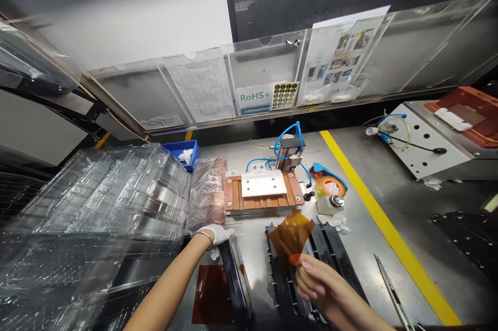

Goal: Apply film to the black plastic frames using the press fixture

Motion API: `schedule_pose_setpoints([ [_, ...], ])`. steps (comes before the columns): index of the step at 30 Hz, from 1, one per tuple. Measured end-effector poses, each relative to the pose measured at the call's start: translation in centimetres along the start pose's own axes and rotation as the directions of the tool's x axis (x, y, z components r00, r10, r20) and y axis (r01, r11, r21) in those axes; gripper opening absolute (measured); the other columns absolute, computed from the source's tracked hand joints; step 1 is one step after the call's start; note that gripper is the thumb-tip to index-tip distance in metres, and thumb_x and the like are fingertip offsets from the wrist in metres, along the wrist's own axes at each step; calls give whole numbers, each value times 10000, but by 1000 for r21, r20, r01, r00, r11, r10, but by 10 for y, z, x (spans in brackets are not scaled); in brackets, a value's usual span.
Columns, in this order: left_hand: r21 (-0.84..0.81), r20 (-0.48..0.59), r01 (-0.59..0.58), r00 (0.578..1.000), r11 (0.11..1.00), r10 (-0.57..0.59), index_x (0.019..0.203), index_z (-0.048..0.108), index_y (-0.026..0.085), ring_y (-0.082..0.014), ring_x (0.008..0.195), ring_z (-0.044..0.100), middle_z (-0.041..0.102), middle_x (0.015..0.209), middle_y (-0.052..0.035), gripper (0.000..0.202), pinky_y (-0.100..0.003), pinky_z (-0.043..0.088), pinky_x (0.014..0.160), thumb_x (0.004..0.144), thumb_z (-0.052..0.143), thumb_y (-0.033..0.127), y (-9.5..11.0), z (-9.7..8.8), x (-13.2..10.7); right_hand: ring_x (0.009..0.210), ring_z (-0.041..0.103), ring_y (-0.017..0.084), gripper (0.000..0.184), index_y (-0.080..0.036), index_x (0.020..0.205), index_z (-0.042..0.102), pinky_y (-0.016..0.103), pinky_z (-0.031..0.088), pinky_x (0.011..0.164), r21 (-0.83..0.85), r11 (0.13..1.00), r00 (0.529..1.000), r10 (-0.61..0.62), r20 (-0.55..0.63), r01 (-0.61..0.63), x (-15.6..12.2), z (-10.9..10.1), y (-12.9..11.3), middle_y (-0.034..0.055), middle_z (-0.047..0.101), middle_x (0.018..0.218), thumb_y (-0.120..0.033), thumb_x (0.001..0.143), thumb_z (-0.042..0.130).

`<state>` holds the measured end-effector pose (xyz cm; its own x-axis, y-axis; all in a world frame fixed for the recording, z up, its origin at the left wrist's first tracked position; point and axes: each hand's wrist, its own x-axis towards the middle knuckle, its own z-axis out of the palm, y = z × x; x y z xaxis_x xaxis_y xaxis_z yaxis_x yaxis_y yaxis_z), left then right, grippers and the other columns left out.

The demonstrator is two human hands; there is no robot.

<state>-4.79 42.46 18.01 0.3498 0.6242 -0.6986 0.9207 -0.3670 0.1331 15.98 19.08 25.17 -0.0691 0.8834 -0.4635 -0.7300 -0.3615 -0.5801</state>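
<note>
My left hand (217, 236), in a white glove with a bracelet at the wrist, is closed on the far end of a long black part (234, 281) tilted up on its edge. Under and beside that part lies a dark red-brown sheet (211, 294). My bare right hand (317, 281) pinches a translucent amber film (291, 232) by a red tab at its lower corner. Behind the film, a set of black ribbed parts (334, 248) lies on the bench, partly hidden by the film and my right hand.
Clear plastic trays (112, 196) are stacked at left, near a blue bin (187, 154). A copper-coloured fixture (264, 188) with blue hoses stands ahead. Right of it are a tape roll (332, 187) and a pump bottle (330, 205). Tweezers (392, 289) lie near yellow floor-style tape (389, 222).
</note>
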Motion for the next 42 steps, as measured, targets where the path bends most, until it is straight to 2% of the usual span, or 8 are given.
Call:
schedule_pose_setpoints([
  [5,95,-146,-33,988,995,46,1007,707,109,-337,970,711,753,990,-189,446,-566,530,876,925,498,495,18,-15,-41,522,160,92,313,-165,889,736,242,268,566,284,958,997,29,67,-47,4,-3,22,-114,252,506,-447,764,793],
  [8,71,-305,-263,913,962,272,1242,623,266,-226,1115,663,712,1226,-81,379,-385,498,977,978,403,425,33,-23,-79,526,151,87,374,-151,961,751,233,263,566,307,949,997,65,43,-75,6,-4,27,-116,252,510,-439,733,820],
  [14,555,-446,-608,359,567,820,1105,610,282,-133,550,550,703,782,50,240,-307,298,478,949,457,185,60,-28,-115,524,125,96,442,-205,993,737,244,253,557,261,958,992,103,67,-117,13,0,28,-118,218,501,-505,679,820],
  [34,568,-625,-590,143,573,767,1070,624,223,-139,594,671,774,821,21,290,-278,473,515,971,364,143,43,-39,-100,288,536,92,584,-80,966,772,156,343,276,-459,801,838,511,191,-385,18,-40,-44,41,679,493,-622,779,657],
  [36,312,-785,-633,248,708,568,1056,664,226,-140,781,720,786,913,-1,208,-239,535,700,941,494,195,25,-46,-94,315,543,91,546,-94,957,778,168,384,326,-472,813,881,451,140,-341,17,-53,-54,30,663,485,-601,774,688],
  [38,-122,-791,-612,536,782,296,915,708,244,-148,790,710,771,864,11,139,-237,538,741,891,603,333,17,-50,-91,452,620,108,493,-150,1041,762,205,479,448,-434,883,983,174,-54,-180,26,-68,-64,39,718,624,-548,750,749],
  [40,-501,-574,-467,809,729,125,783,695,233,-141,649,657,714,749,28,257,-248,519,635,842,627,474,22,-50,-92,698,683,152,481,-197,1067,752,272,557,649,-449,893,949,-169,-266,33,50,-84,-73,53,747,836,-526,719,785],
  [42,-686,-365,-338,926,645,97,699,637,209,-115,527,564,610,652,51,354,-253,465,551,809,619,545,34,-49,-94,848,675,182,410,-209,957,765,308,553,799,-475,875,885,-291,-364,92,82,-100,-81,53,739,890,-528,700,792],
])
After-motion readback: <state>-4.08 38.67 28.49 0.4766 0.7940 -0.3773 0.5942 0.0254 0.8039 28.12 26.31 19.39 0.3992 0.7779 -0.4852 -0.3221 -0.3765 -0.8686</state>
